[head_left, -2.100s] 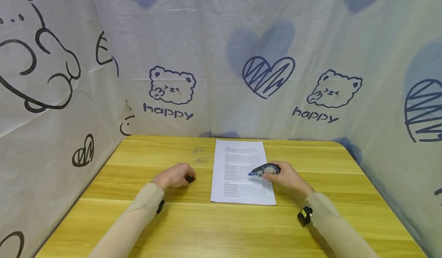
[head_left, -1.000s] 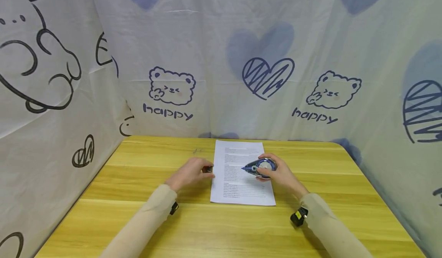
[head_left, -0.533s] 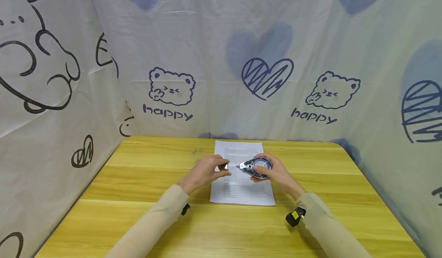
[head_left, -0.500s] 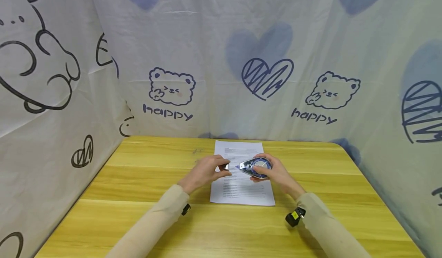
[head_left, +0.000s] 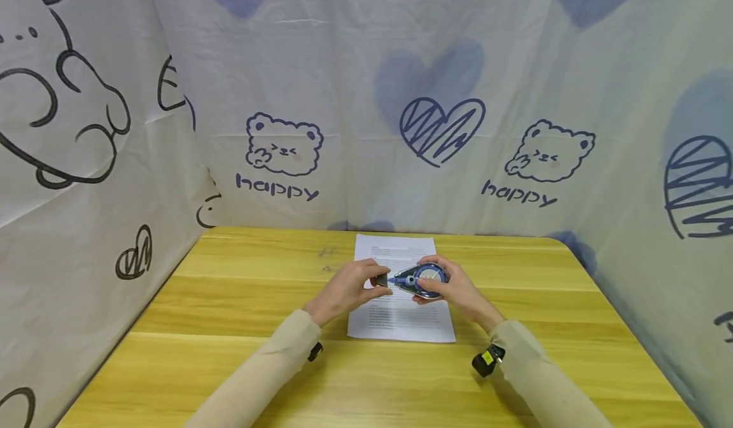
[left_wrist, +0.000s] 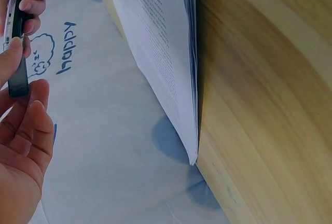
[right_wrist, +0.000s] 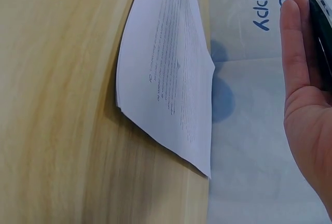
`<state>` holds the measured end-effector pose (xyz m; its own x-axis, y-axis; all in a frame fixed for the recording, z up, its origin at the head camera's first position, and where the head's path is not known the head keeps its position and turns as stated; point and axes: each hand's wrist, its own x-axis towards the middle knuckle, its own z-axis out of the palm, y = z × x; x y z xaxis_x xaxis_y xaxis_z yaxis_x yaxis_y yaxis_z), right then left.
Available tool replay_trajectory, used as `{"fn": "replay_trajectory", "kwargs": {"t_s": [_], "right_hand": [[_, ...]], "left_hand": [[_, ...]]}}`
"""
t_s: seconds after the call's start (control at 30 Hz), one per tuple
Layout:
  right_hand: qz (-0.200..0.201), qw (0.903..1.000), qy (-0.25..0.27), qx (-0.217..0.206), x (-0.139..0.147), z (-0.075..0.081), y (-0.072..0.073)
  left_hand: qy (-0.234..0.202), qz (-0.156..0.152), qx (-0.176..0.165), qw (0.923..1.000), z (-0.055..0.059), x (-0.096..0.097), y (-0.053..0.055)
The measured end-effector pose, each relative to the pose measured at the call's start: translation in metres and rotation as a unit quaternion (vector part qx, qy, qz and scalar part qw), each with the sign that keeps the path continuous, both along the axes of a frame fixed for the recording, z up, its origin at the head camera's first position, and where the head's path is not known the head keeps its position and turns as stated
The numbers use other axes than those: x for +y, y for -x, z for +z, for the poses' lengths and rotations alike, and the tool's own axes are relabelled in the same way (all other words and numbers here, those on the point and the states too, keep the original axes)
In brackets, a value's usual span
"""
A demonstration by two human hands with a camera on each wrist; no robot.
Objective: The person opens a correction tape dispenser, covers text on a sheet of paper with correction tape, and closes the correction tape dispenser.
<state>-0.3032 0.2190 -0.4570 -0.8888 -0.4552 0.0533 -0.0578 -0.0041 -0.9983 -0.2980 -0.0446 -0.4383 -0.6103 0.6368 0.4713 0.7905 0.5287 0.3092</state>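
Above a stack of printed paper (head_left: 401, 327), my right hand (head_left: 465, 293) grips a blue and clear correction tape dispenser (head_left: 428, 278), its tip pointing left. Thumb and fingers of my left hand (head_left: 343, 288) pinch a small dark cap (head_left: 381, 280) at that tip. The cap meets or nearly meets the tip; how far it covers it I cannot tell. In the left wrist view the dispenser (left_wrist: 17, 37) shows edge-on between both hands. The right wrist view shows straight fingers of my right hand (right_wrist: 306, 115) along the dark body of the dispenser (right_wrist: 320, 27), partly cut off by the frame.
The paper lies flat on a yellow wood-grain table (head_left: 229, 301), near its back edge. A pale printed curtain (head_left: 355, 161) hangs behind the table and along both sides. Faint marks show on the tabletop left of the paper.
My left hand has moved right with the cap, from the bare table to over the paper and up to the dispenser's tip. My right hand has shifted slightly left, turning the dispenser flatter.
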Motion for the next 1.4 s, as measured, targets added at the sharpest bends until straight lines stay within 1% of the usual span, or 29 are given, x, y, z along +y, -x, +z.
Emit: {"fn": "replay_trajectory", "kwargs": {"t_s": [0.37, 0.43, 0.6, 0.8, 1.1, 1.4], "right_hand": [[0.009, 0.9999, 0.0, 0.008, -0.0001, 0.0, -0.0002], [0.008, 0.9999, -0.003, 0.01, -0.0001, -0.0004, -0.0005], [0.013, 0.9998, -0.009, 0.014, -0.0014, -0.0017, -0.0011], [0.017, 0.9998, -0.007, 0.008, -0.0033, -0.0029, -0.0017], [0.015, 0.9996, -0.013, 0.019, -0.0038, -0.0034, 0.0003], [0.021, 0.9997, -0.015, 0.004, -0.0067, -0.0037, -0.0003]], "left_hand": [[-0.002, -0.004, 0.001, 1.0, -0.0008, -0.0008, -0.0005], [-0.003, -0.005, -0.004, 1.0, -0.0011, -0.0003, -0.0008], [0.006, -0.001, -0.011, 0.9999, -0.0012, 0.0032, -0.0024], [0.014, 0.007, -0.005, 0.9999, -0.0024, 0.0062, -0.0027], [-0.001, -0.001, 0.0, 1.0, -0.0025, 0.0081, -0.0012], [-0.002, -0.009, -0.014, 0.9999, -0.0019, 0.0089, -0.0029]]}}
